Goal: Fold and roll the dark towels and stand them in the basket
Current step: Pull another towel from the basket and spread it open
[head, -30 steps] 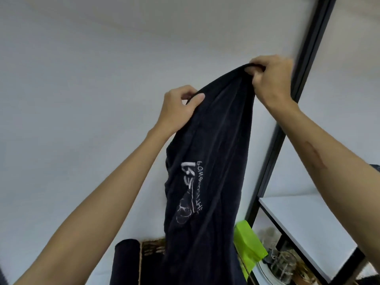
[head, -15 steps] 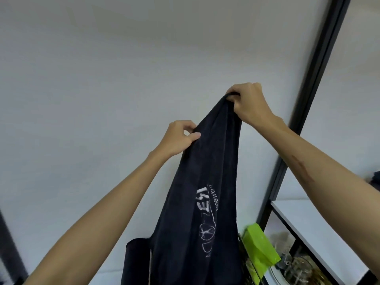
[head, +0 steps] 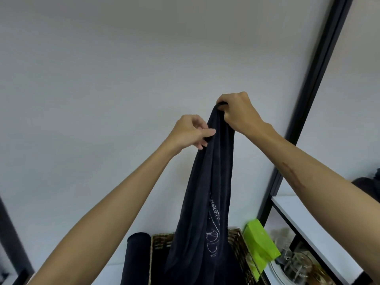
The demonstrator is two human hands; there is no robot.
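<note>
Hands (head: 216, 122) pinch a limp dark terry towel (head: 207, 192) over a wicker basket (head: 239, 243).

Home storage corner — wicker basket (head: 238, 241), glassware (head: 296, 264) shelving (head: 316, 229).

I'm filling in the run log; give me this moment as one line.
phase: unfurling | right hand: grips top of dark printed towel | left hand: pinches its edge | brown wicker basket: behind, below
</note>
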